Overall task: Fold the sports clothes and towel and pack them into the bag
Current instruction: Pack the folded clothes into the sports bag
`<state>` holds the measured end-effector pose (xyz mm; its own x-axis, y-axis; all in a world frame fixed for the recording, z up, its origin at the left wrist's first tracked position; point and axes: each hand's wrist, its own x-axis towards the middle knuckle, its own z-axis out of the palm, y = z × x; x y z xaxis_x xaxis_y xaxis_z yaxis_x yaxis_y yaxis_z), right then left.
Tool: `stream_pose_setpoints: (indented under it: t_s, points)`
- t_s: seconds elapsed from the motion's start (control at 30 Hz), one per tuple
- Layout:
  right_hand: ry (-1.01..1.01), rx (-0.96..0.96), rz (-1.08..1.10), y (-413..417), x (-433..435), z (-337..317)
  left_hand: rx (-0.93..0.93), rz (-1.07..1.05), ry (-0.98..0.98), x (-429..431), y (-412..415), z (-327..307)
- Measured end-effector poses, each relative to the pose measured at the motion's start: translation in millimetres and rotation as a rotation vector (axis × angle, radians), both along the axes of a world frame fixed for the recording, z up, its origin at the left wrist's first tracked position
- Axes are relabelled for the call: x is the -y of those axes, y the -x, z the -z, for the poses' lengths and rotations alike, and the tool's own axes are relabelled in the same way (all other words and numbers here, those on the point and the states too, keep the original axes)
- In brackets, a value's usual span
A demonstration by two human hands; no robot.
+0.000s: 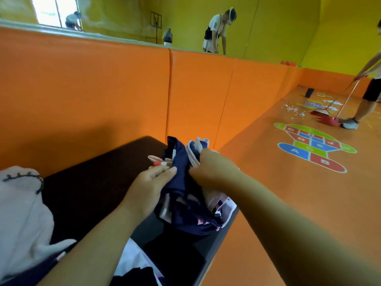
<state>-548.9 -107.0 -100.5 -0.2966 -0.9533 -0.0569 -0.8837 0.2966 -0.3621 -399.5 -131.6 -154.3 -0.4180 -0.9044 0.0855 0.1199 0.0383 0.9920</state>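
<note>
One navy garment in left hand and right hand; one towel

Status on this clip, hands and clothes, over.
Left hand and right hand both grip the navy garment. Garment bunched, not yet folded, over the dark bench. White cloth at left, untouched. No bag in view.

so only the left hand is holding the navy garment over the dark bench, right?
Not quite. The head view shows both hands on it: the left hand and the right hand together hold the navy garment, bunched, over the dark bench.
</note>
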Motion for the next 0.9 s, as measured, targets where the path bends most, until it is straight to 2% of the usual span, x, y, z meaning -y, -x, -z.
stream_pose_setpoints:
  t_s: [0.13, 0.17, 0.2, 0.33, 0.4, 0.43, 0.57, 0.63, 0.73, 0.9]
  points:
    - [-0.049, 0.347, -0.031, -4, -7, -6, -0.064, 0.122, -0.164, -3, -6, -8]
    - [-0.069, 0.38, -0.048, -3, -10, -6, -0.062, 0.138, -0.184, -4, -7, -9]
    - [-0.081, 0.349, -0.065, -4, -13, -6, -0.054, 0.151, -0.19, -5, -7, -11]
    - [-0.027, -0.087, -0.13, -7, -18, 11, 0.133, 0.211, -0.102, -4, -7, -15]
    - [0.006, -0.134, -0.152, -4, -19, 13, 0.179, 0.192, 0.029, 0, -10, -10]
    - [0.007, -0.12, -0.152, -1, -20, 14, 0.213, 0.152, 0.157, 3, -12, -5]
    - [-0.023, -0.029, -0.188, 16, -21, 13, 0.652, 0.022, 0.907, 8, -15, 14]
    - [-0.033, 0.013, -0.232, 23, -23, 15, 0.76, -0.086, 1.193, 9, -12, 19]
    - [0.004, -0.03, -0.319, 25, -28, 22, 0.799, -0.238, 1.332, 8, -12, 20]
    - [0.193, -0.223, -0.348, 15, -34, 40, 0.72, -0.206, 1.39, 5, -13, 26]
